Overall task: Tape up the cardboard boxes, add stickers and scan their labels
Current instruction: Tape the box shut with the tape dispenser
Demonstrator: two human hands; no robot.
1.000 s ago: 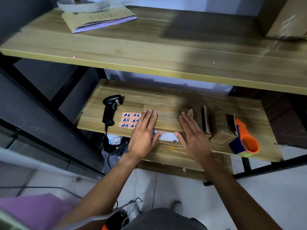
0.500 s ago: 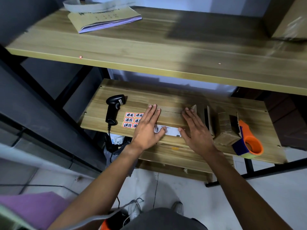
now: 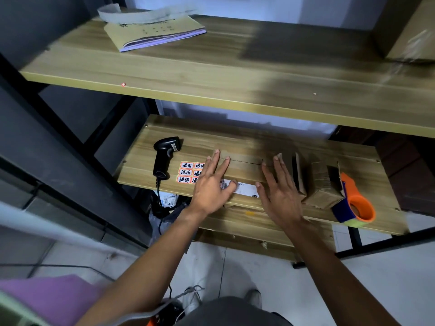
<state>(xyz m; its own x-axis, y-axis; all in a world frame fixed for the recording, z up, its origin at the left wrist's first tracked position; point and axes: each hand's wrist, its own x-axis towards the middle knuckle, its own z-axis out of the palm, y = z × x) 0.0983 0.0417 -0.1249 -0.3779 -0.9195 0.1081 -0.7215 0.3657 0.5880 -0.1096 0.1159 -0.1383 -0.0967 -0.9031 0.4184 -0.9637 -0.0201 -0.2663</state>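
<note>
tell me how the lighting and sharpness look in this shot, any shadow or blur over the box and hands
Head view: dim overall; a dark shadow crosses the upper shelf and falls over the cardboard box. Left hand and right hand are slightly motion-blurred. The label print is unreadable, while the orange stickers stay legible. Shelf edges bow from wide-angle distortion.

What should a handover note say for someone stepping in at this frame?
Left hand and right hand: open, flat on the cardboard box, holding nothing.
Box lies on the lower shelf, white label on its near side, top seam apparently untaped.
Sticker sheet and scanner sit left of it; tape dispenser far right.
Left: tape, sticker, scan.
</note>
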